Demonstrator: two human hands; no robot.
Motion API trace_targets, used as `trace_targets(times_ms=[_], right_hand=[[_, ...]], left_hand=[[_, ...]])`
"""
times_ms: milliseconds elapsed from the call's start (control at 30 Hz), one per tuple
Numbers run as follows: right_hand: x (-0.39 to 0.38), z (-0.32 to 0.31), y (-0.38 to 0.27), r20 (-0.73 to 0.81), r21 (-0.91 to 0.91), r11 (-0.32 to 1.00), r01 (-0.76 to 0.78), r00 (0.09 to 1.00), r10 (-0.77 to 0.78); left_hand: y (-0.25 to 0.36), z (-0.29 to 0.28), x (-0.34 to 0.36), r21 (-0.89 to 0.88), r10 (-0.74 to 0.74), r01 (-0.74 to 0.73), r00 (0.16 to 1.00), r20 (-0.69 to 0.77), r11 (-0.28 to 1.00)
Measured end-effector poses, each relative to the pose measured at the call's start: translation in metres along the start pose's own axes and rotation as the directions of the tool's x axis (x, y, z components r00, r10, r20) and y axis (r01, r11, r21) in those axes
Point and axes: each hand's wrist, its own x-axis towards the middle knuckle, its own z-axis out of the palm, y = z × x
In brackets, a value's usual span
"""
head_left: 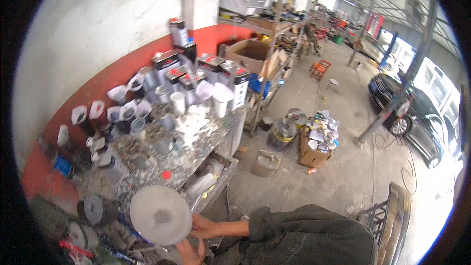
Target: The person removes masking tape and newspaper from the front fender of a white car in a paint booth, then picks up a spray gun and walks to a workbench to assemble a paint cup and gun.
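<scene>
A round, pale grey cup with a flat lid and a small central knob [161, 216] is held up beside the workbench, seen from above. My right hand [206, 228] reaches in from the right and closes at the cup's edge, its fingertips partly hidden. Just below, my left hand [190, 252] comes up from the lower edge and grips under the cup's rim; the lid covers its fingers. What lies beneath the cup is hidden. Beyond it, a small red round cap [166, 174] lies on the paint-spattered bench top [147, 167].
White mixing cups [222, 99] and metal solvent cans [239, 86] crowd the bench along the wall. An open drawer [208, 174] juts from its side. On the floor stand paint buckets [282, 135] and a cardboard box of waste [314, 157]. Farther right is a dark car [412, 113].
</scene>
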Motion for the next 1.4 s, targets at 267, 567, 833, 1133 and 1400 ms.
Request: trace_targets(times_ms=[267, 567, 833, 1133, 1400], right_hand=[[-0.084, -0.151, -0.022, -0.043, -0.378, 0.914, -0.145, 0.989, 0.14], [-0.143, -0.192, -0.017, 0.228, -0.248, 0.965, -0.088, 0.963, 0.147], [-0.162, -0.205, 0.014, 0.146, -0.312, 0.939, -0.147, 0.969, 0.201], [-0.153, -0.219, 0.015, 0.246, -0.398, 0.899, -0.184, 0.922, 0.298], [-0.15, -0.195, 0.035, -0.126, -0.339, 0.85, -0.404, 0.915, 0.384]], left_hand=[[0.063, -0.097, 0.142, -0.151, 0.476, -0.501, 0.862, -0.17, 0.852], [0.112, -0.058, 0.222, -0.47, 0.792, -0.638, 0.471, 0.387, 0.61], [0.122, -0.021, 0.217, -0.423, 0.789, -0.669, 0.468, 0.398, 0.611], [0.138, -0.024, 0.222, -0.338, 0.706, -0.669, 0.406, 0.579, 0.662], [0.148, 0.012, 0.217, 0.101, -0.011, -0.032, 0.916, 0.402, 0.994]])
